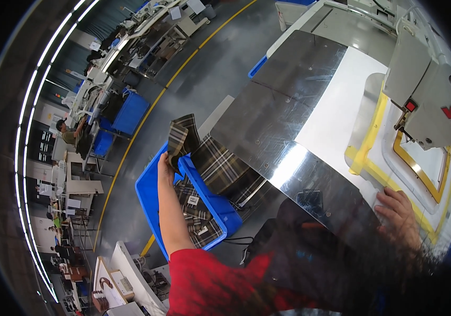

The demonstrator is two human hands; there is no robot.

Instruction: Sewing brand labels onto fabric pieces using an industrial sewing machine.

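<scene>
My left hand (165, 164) is closed on a plaid fabric piece (182, 138), brown and dark with pale lines, holding it up over a blue plastic bin (216, 204). More plaid pieces (196, 210) with small white labels lie inside the bin. Another stretch of plaid cloth (224, 167) drapes across the bin's far side, by the metal table edge. On the right, my right hand (400, 213) rests with fingers stretched out at the near edge of a clear template with yellow borders (362, 158). Its palm is partly lost in dark blur.
A sewing machine head (425, 84) overhangs the white work surface, above a yellow-edged frame (420, 168). The shiny metal table plate (283, 100) reaches toward the bin. Across the aisle, past a yellow floor line (167, 87), stand workbenches, blue bins (130, 113) and a seated person (70, 136).
</scene>
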